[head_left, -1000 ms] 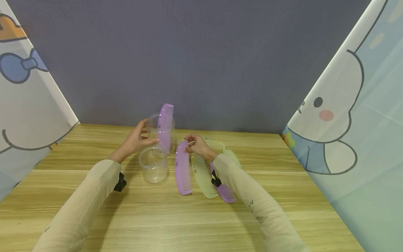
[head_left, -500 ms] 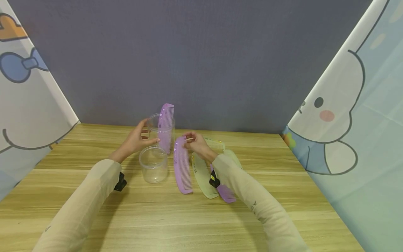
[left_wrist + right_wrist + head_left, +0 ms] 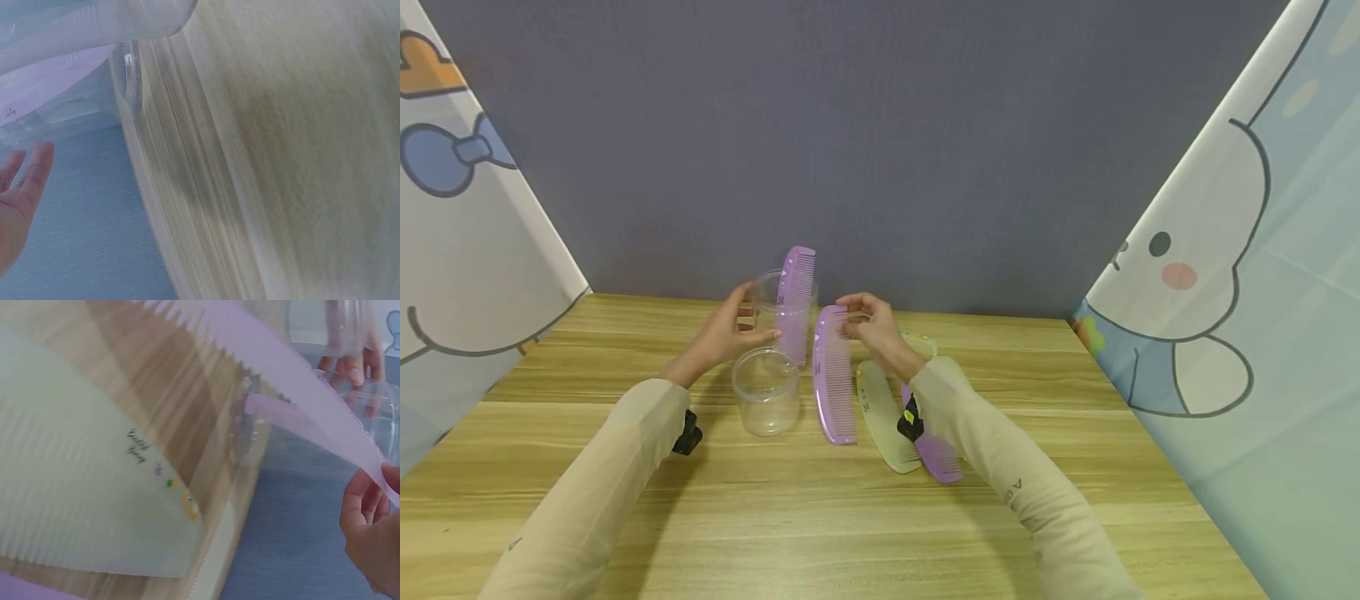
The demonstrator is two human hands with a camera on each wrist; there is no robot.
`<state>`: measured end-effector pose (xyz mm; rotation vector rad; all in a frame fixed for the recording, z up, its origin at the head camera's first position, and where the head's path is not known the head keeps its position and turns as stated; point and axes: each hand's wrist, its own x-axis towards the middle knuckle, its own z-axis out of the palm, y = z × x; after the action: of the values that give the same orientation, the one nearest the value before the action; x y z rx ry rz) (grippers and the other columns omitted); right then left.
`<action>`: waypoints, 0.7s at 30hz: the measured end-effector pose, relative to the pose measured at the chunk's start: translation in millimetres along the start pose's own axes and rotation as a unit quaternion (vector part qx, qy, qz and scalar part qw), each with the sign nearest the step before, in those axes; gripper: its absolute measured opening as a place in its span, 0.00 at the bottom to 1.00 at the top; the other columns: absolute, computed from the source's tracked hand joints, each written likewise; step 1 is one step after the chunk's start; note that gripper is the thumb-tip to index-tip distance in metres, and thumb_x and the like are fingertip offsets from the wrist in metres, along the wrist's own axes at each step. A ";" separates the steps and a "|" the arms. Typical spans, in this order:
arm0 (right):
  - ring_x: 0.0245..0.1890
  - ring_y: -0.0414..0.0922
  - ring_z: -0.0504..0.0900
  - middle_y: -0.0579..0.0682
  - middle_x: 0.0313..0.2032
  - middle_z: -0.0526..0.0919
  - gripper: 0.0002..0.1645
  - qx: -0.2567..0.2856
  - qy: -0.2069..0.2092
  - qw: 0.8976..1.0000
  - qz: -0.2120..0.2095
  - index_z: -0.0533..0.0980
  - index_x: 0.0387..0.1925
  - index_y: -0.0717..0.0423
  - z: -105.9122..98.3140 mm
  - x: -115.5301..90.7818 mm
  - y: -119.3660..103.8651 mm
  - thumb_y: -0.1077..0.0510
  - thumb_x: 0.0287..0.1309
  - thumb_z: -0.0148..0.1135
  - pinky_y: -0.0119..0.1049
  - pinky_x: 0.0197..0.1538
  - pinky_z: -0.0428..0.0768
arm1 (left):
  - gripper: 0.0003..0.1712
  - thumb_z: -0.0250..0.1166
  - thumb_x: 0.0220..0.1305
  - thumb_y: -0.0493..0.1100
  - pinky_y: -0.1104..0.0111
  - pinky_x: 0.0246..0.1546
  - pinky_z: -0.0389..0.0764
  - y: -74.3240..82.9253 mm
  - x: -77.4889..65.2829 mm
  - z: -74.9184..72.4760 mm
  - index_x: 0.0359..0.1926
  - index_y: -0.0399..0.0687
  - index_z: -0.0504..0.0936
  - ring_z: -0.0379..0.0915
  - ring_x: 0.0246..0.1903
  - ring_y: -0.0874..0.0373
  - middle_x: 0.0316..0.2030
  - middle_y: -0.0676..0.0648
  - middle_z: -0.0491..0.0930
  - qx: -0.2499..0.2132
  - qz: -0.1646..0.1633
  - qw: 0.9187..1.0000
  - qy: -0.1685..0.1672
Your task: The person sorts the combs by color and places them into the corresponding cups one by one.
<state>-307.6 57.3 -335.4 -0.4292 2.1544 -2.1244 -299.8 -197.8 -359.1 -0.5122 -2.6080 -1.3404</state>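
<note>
My left hand (image 3: 726, 329) holds the left side of the rear clear plastic jar (image 3: 762, 315), thumb across its front and fingers along its wall. A purple comb (image 3: 797, 279) stands upright inside that jar, its top above the rim. Just right of the jar, my right hand (image 3: 872, 329) pinches the upper end of another purple comb (image 3: 830, 375), which hangs upright with its teeth to the right. In the right wrist view the right thumb and fingers pinch the tip of this held comb (image 3: 294, 375). A second clear jar (image 3: 766, 400) stands in front of the first, with no comb in it.
On the wooden table (image 3: 760, 517), below my right forearm, lie a pale green comb (image 3: 880, 417), a purple comb (image 3: 940, 458) and more pale green combs (image 3: 919, 343), partly hidden by the sleeve. A grey wall panel (image 3: 880, 150) rises behind the table.
My right hand has raised the purple comb off the table and moved it slightly away from me, turning it more upright. The left hand and both jars have stayed put.
</note>
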 end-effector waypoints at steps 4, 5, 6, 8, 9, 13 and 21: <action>0.32 0.41 0.77 0.55 0.40 0.77 0.24 0.002 0.014 1.000 -0.009 0.73 0.46 0.64 -1.0 1.3 -7.2 0.80 0.45 0.56 0.30 0.35 0.81 | 0.56 0.71 0.49 0.50 0.49 0.53 0.74 0.4 0.2 -0.1 0.69 0.39 0.45 0.63 0.56 0.33 0.61 0.31 0.59 0.002 -0.001 1.000 0.002; 0.32 0.41 0.77 0.55 0.40 0.77 0.24 0.003 0.018 1.000 -0.012 0.73 0.46 0.64 -1.3 1.7 -9.3 0.80 0.45 0.57 0.30 0.35 0.82 | 0.56 0.71 0.49 0.50 0.49 0.53 0.74 0.4 0.1 -0.1 0.69 0.39 0.45 0.63 0.56 0.33 0.61 0.31 0.59 0.002 -0.002 1.000 0.002; 0.32 0.42 0.77 0.54 0.39 0.77 0.23 0.004 0.022 1.000 -0.015 0.73 0.46 0.64 -1.5 1.9 -11.4 0.79 0.45 0.57 0.29 0.35 0.81 | 0.56 0.71 0.49 0.50 0.49 0.53 0.74 0.5 0.1 -0.1 0.69 0.39 0.45 0.63 0.56 0.33 0.61 0.31 0.59 0.001 -0.002 1.000 0.002; 0.32 0.42 0.77 0.53 0.38 0.77 0.23 0.010 0.030 0.999 -0.022 0.73 0.45 0.64 -2.0 3.2 -15.0 0.79 0.45 0.58 0.29 0.34 0.81 | 0.57 0.71 0.49 0.50 0.49 0.53 0.74 0.4 0.2 0.0 0.69 0.39 0.44 0.63 0.57 0.33 0.61 0.31 0.59 0.001 -0.003 1.000 0.002; 0.32 0.42 0.77 0.52 0.37 0.77 0.22 0.012 0.034 0.999 -0.026 0.73 0.45 0.65 -2.3 3.9 -16.9 0.79 0.45 0.58 0.29 0.34 0.81 | 0.57 0.71 0.49 0.50 0.49 0.53 0.74 0.2 0.2 -0.1 0.69 0.39 0.44 0.63 0.57 0.33 0.61 0.31 0.59 0.002 -0.003 1.000 0.002; 0.32 0.42 0.78 0.53 0.38 0.78 0.22 0.017 0.052 0.997 -0.048 0.73 0.44 0.66 -3.3 7.4 -23.8 0.79 0.44 0.58 0.28 0.33 0.81 | 0.57 0.71 0.49 0.51 0.49 0.53 0.75 0.1 0.4 -0.2 0.69 0.39 0.44 0.63 0.57 0.33 0.61 0.31 0.59 0.003 -0.004 1.000 0.001; 0.37 0.46 0.77 0.52 0.36 0.77 0.21 0.012 0.083 0.992 -0.097 0.74 0.43 0.67 -8.2 14.4 -38.6 0.80 0.44 0.58 0.27 0.32 0.79 | 0.56 0.71 0.49 0.50 0.48 0.52 0.75 -1.3 0.6 -0.2 0.69 0.38 0.45 0.64 0.56 0.33 0.60 0.31 0.60 0.003 0.002 1.000 0.002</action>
<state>-318.2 61.7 -294.9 -0.4950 2.2556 -2.3656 -300.8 -198.6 -359.8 -0.5132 -2.6058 -1.3311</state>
